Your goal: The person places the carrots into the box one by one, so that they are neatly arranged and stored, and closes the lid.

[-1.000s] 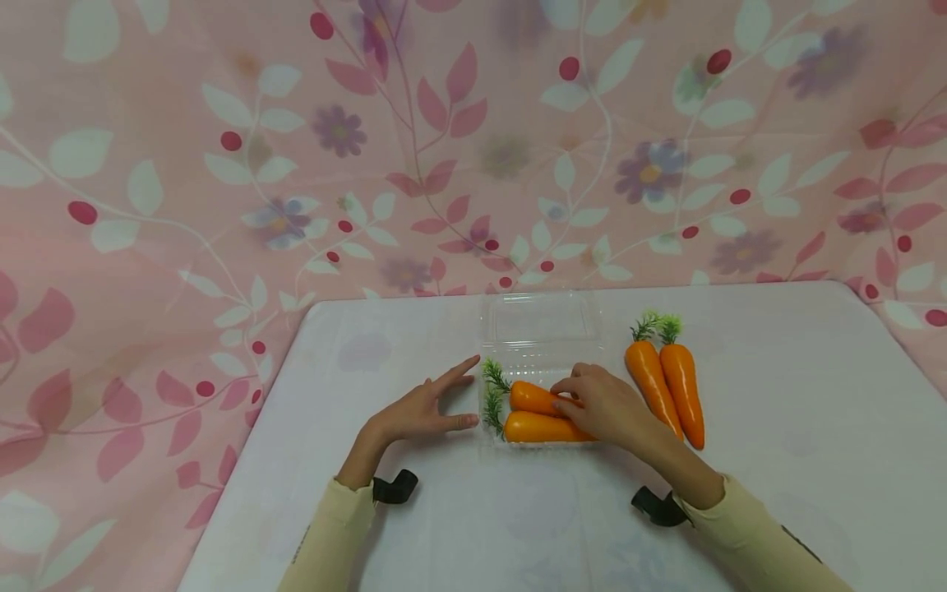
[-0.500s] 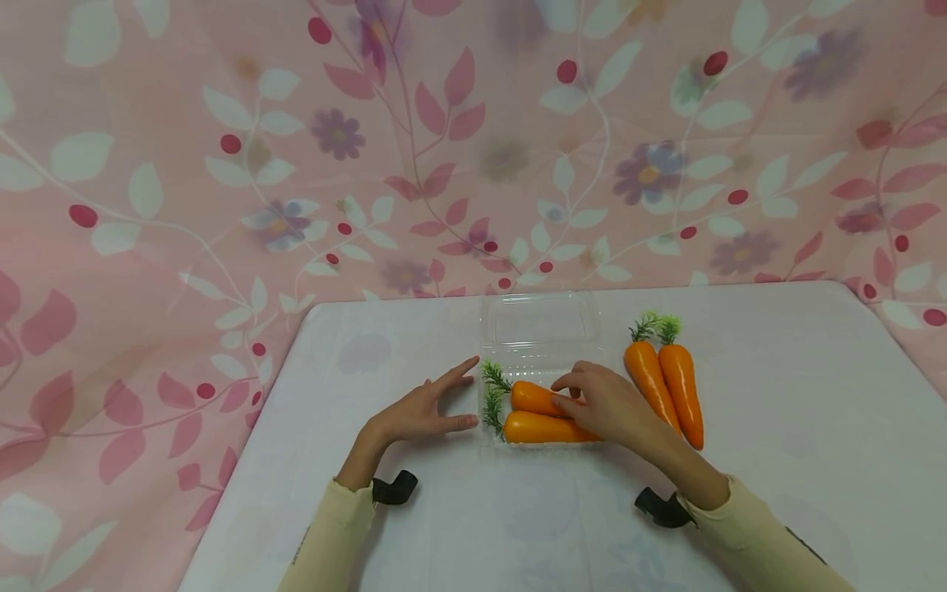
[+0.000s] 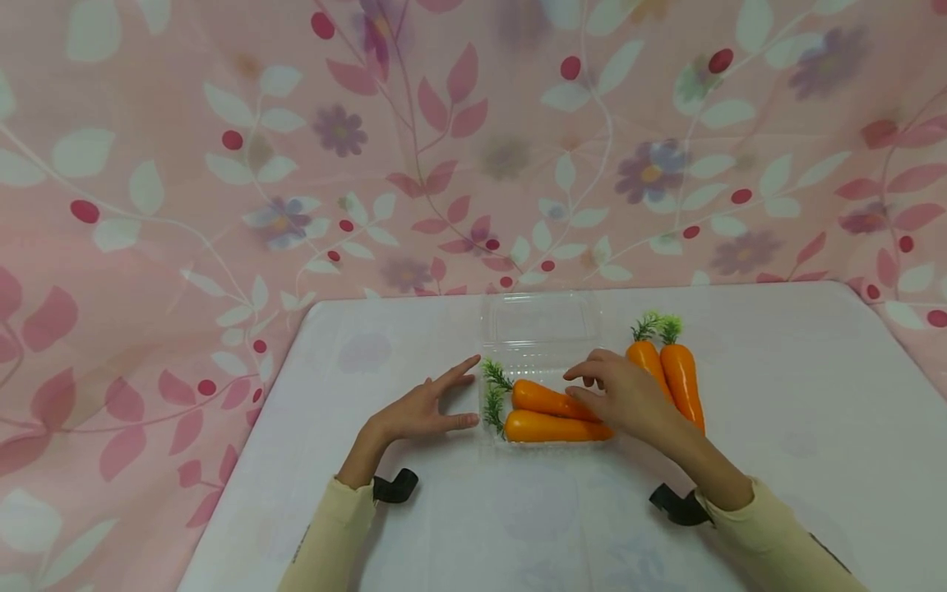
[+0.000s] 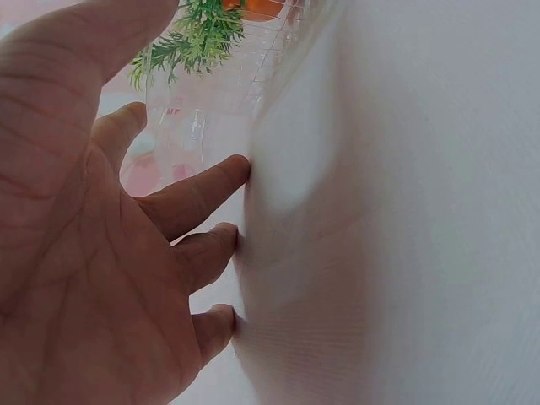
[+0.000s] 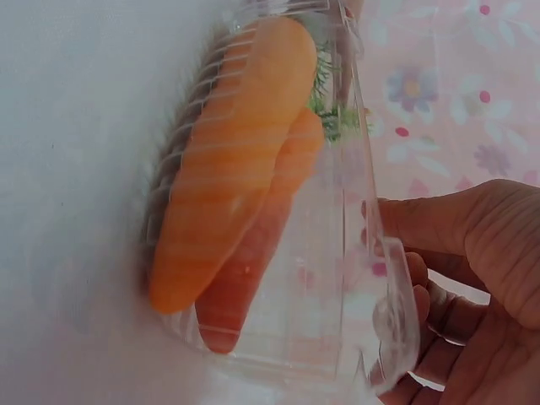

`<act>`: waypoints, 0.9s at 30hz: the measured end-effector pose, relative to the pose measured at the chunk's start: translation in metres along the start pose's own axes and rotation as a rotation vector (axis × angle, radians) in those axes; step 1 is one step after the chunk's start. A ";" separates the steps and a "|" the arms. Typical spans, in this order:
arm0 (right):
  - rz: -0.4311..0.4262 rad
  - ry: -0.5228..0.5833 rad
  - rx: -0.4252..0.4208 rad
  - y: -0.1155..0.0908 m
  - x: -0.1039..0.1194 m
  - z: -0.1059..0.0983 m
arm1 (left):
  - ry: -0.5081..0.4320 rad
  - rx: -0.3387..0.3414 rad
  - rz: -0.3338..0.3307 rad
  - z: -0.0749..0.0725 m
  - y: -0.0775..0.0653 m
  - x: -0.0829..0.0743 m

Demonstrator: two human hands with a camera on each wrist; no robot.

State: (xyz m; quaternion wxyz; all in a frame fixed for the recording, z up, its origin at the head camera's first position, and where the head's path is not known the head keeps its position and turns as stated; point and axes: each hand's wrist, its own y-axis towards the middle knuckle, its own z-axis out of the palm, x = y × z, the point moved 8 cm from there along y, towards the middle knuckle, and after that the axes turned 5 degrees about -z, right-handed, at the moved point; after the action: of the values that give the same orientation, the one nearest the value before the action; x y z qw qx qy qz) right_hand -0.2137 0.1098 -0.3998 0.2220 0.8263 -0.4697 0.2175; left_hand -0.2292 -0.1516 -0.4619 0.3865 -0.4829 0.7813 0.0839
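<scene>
In the head view, a clear plastic clamshell box (image 3: 543, 353) stands with its lid folded back. Two orange carrots (image 3: 555, 427) with green tops lie side by side in its base, tops to the left. My left hand (image 3: 416, 411) is at the box's left side, fingers spread; in the left wrist view several fingertips (image 4: 236, 169) rest on the tabletop. Over the right end of the box hovers my right hand (image 3: 629, 399), fingers loosely bent and gripping nothing. Through the box wall, the right wrist view shows both carrots (image 5: 228, 160), with the thumb beyond the wall.
Two more carrots (image 3: 682, 374) lie on the white-covered table (image 3: 784, 411) right of the box, partly hidden by my right hand. A pink floral cloth (image 3: 473, 148) hangs behind the table. A black wrist mount (image 3: 676, 503) sticks out from each sleeve.
My right hand has let go of the rear carrot in the box and moved up and right. The carrots in the box stay put, and my left hand has not moved.
</scene>
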 end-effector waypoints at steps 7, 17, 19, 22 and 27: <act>-0.007 -0.025 -0.040 -0.005 -0.004 -0.013 | -0.002 0.002 0.008 -0.001 0.001 0.000; -0.046 -0.026 -0.129 -0.009 -0.010 -0.028 | 0.000 0.004 0.012 -0.001 0.003 0.000; -0.041 -0.012 -0.142 -0.011 -0.012 -0.031 | -0.003 0.006 0.011 -0.001 0.003 0.000; -0.029 -0.002 -0.160 -0.013 -0.016 -0.033 | -0.003 0.007 0.011 -0.001 0.003 0.001; -0.018 0.003 -0.189 -0.016 -0.024 -0.035 | -0.006 0.008 0.010 0.000 0.002 0.001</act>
State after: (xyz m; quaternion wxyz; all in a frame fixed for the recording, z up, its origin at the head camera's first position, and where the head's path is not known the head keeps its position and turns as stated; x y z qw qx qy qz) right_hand -0.2162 0.1531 -0.3876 0.3019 0.8056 -0.4802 0.1715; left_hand -0.2313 -0.1516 -0.4631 0.3902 -0.4774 0.7828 0.0842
